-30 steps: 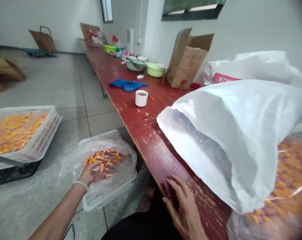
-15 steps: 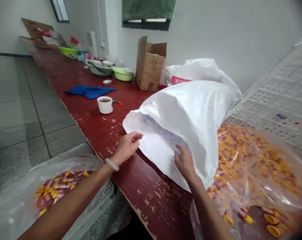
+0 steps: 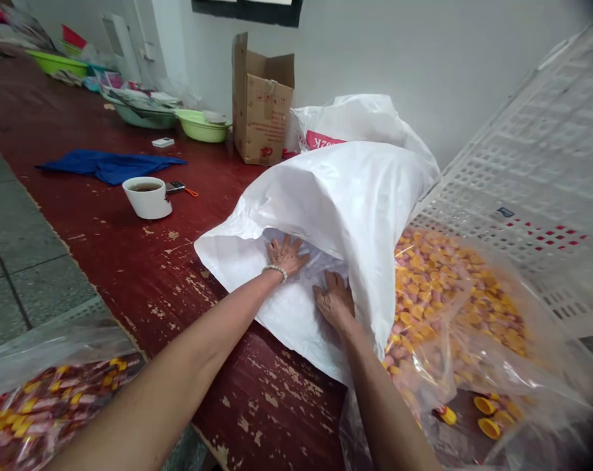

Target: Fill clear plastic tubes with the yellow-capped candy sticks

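Observation:
A big white woven sack [image 3: 375, 196] lies on the red table with its mouth towards me. My left hand [image 3: 287, 255], a beaded bracelet at its wrist, is inside the mouth, fingers spread on the clear plastic contents. To its right, my right hand [image 3: 336, 297] also reaches in, palm down with fingers apart. Neither hand grips anything that I can see. What lies deeper in the sack is hidden. To the right of the sack, a clear plastic bag [image 3: 448, 327] holds many small yellow and pink pieces.
A white cup [image 3: 149, 199] of dark drink stands left, near a blue cloth [image 3: 105, 163]. Behind are a cardboard box [image 3: 267, 118] and a green basin [image 3: 203, 127]. A white plastic crate [image 3: 512, 163] leans at right. Yellow-and-pink pieces [image 3: 46, 402] fill a bag below the table edge.
Both hands have moved forward into the sack's mouth, the left one from outside its rim. The view has shifted right and closer.

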Tool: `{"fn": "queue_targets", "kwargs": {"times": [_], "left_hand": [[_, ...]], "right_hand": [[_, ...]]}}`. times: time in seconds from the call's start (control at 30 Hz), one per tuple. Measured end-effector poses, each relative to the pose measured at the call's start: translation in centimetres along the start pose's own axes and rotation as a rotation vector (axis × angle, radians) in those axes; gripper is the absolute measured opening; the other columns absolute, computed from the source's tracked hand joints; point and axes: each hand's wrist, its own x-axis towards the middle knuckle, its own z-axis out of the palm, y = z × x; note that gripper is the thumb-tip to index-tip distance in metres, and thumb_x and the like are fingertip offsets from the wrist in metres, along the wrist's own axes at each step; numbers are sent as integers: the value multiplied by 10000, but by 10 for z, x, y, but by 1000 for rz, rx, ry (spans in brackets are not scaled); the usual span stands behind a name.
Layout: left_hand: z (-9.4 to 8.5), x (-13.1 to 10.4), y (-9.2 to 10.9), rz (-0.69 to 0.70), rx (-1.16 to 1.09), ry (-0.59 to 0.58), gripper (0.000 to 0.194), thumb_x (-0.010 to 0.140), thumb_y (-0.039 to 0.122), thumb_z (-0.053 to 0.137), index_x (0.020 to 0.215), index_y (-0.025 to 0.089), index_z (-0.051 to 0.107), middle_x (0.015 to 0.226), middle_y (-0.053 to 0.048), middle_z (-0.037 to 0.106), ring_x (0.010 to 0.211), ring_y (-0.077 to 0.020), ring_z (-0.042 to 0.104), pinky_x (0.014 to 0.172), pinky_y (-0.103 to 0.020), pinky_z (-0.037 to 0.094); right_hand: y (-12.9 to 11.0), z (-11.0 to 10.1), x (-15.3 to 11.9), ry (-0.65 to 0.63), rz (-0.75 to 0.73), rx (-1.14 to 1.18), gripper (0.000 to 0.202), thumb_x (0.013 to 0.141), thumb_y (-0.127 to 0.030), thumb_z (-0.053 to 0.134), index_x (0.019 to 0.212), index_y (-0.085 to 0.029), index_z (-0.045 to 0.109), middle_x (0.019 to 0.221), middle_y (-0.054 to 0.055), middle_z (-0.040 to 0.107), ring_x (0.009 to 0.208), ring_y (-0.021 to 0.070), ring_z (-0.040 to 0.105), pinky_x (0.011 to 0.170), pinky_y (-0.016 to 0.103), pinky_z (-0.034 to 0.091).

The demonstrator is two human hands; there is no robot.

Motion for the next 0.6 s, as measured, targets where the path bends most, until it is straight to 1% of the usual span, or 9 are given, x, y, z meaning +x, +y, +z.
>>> {"fn": "queue_targets", "kwargs": {"times": [0.1, 0.17, 0.23, 0.3, 0.37, 0.47, 0.53, 0.6], "left_hand": [[0, -18, -5, 125, 69, -12, 426, 836, 469, 421, 1170, 235, 543, 1362, -100, 388, 1119, -374, 379, 902, -541, 302], [-4, -33, -9, 190, 85, -27, 374, 855, 389, 403, 1173, 237, 530, 1374, -90, 384, 1101, -345, 399, 892, -520, 324], [-10, -48, -12, 235, 76, -54, 353, 843, 307, 424, 1177, 232, 514, 1337, -88, 428, 1073, -314, 429, 881, -491, 351], [-17, -63, -15, 277, 58, -81, 337, 821, 226, 439, 1148, 219, 519, 1249, -88, 502, 1032, -282, 462, 869, -457, 376], [-23, -76, -17, 305, 28, -97, 327, 796, 157, 442, 1105, 209, 534, 1154, -82, 554, 994, -256, 486, 861, -425, 394], [-28, -89, -19, 321, -43, -95, 334, 758, 80, 434, 1046, 198, 555, 1086, -78, 576, 969, -237, 506, 860, -398, 410], [-30, -93, -21, 313, -106, -80, 342, 732, 36, 419, 1000, 188, 567, 1041, -81, 582, 965, -229, 517, 867, -387, 417], [-32, -95, -23, 289, -181, -52, 340, 704, 11, 420, 957, 182, 571, 983, -78, 581, 956, -218, 527, 873, -374, 424]], "right_hand": [[-3, -1, -3, 1, -64, -20, 468, 854, -276, 415, 1282, -90, 435, 1266, 139, 528, 1178, 260, 458, 1044, 363, 253], [-5, -2, -9, 3, -91, -10, 440, 855, -244, 408, 1271, -107, 451, 1233, 120, 555, 1146, 255, 470, 1026, 356, 268], [-7, -2, -17, -6, -95, 10, 431, 860, -218, 398, 1281, -144, 448, 1242, 95, 552, 1130, 252, 470, 970, 341, 319], [-10, -2, -27, -26, -86, 19, 452, 855, -193, 403, 1306, -186, 429, 1250, 76, 546, 1102, 249, 476, 899, 328, 363], [-15, -3, -39, -40, -98, 17, 478, 842, -155, 411, 1316, -216, 426, 1213, 72, 561, 1056, 237, 490, 857, 321, 378], [-24, -3, -57, -40, -136, 13, 495, 821, -98, 397, 1297, -224, 456, 1127, 79, 589, 978, 231, 504, 833, 333, 383], [-29, -2, -66, -28, -136, 38, 493, 809, -81, 382, 1281, -191, 471, 1092, 99, 591, 961, 247, 502, 817, 357, 389], [-31, -1, -71, 19, -111, 146, 473, 789, -84, 386, 1248, -136, 489, 1057, 127, 586, 962, 254, 502, 819, 373, 394]]}}
